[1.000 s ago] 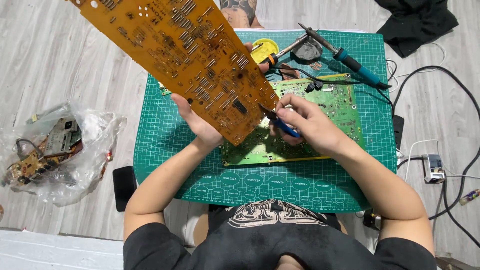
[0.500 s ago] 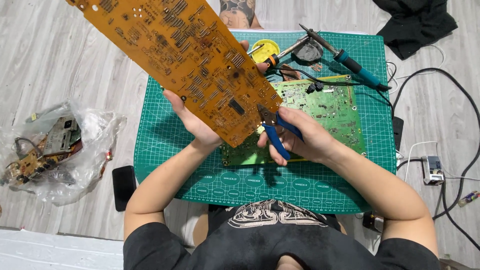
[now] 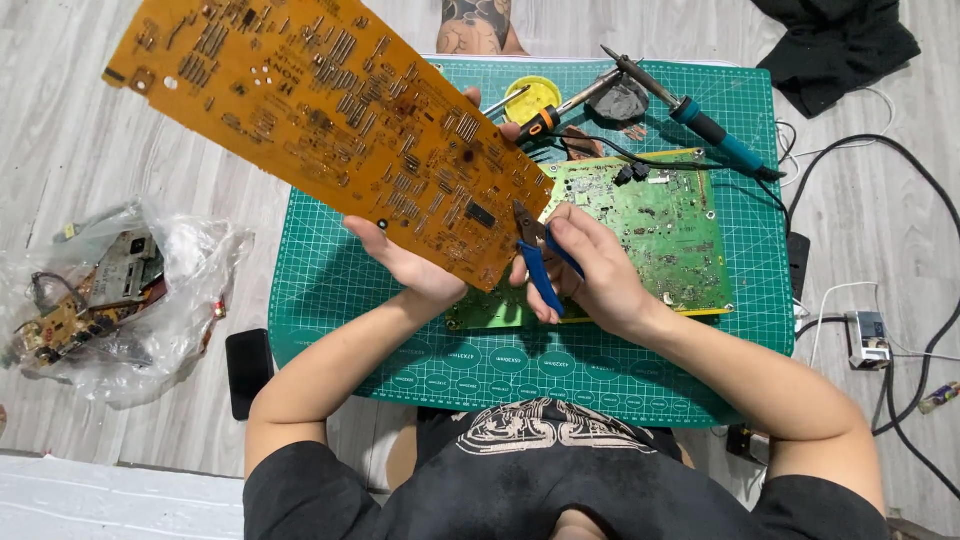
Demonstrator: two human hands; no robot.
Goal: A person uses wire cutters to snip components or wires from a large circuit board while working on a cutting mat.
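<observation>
Two circuit boards point(image 3: 330, 130), one cutter point(image 3: 538, 262)

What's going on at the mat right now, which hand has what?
A person seated at a green cutting mat holds a large orange circuit board up in the left hand, tilted above the mat. The right hand grips blue-handled cutters, their tips at the board's lower edge. A green circuit board lies flat on the mat beneath. A soldering iron and a screwdriver rest at the mat's far edge, and a clear bag of parts sits on the floor to the left.
</observation>
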